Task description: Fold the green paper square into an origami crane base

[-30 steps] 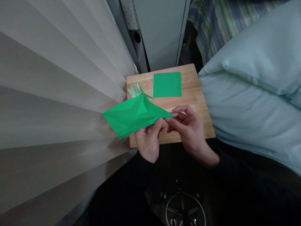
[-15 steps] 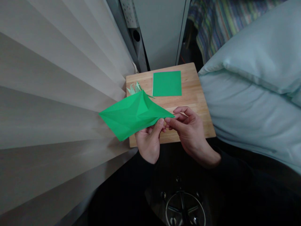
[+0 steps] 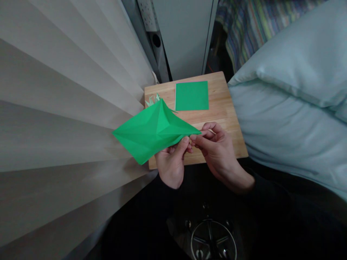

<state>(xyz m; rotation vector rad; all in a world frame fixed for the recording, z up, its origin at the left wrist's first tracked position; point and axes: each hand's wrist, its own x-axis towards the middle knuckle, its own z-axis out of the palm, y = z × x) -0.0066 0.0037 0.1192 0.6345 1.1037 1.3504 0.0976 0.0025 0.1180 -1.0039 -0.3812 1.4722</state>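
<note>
A creased sheet of green origami paper [image 3: 151, 133] is held up above the small wooden table, partly unfolded, with one corner narrowed to a point at the right. My left hand [image 3: 173, 162] grips its lower right edge, thumb on top and the fingers mostly hidden underneath. At the narrow right tip, my right hand [image 3: 219, 151] pinches the edge between thumb and fingers. Behind the sheet, pale green folded paper pieces [image 3: 153, 99] with pointed ends stick out, partly covered. A flat square stack of green paper [image 3: 192, 95] lies farther back on the table.
The wooden table [image 3: 225, 108] stands between a pleated curtain [image 3: 81, 108] on the left and pale blue bedding [image 3: 284, 119] on the right. A grey cabinet [image 3: 184, 36] rises behind it. Below is a chair base [image 3: 213, 238].
The left part of the green sheet has spread a little wider, its top corner rising and its bottom corner dropping slightly. Both hands keep nearly the same grip.
</note>
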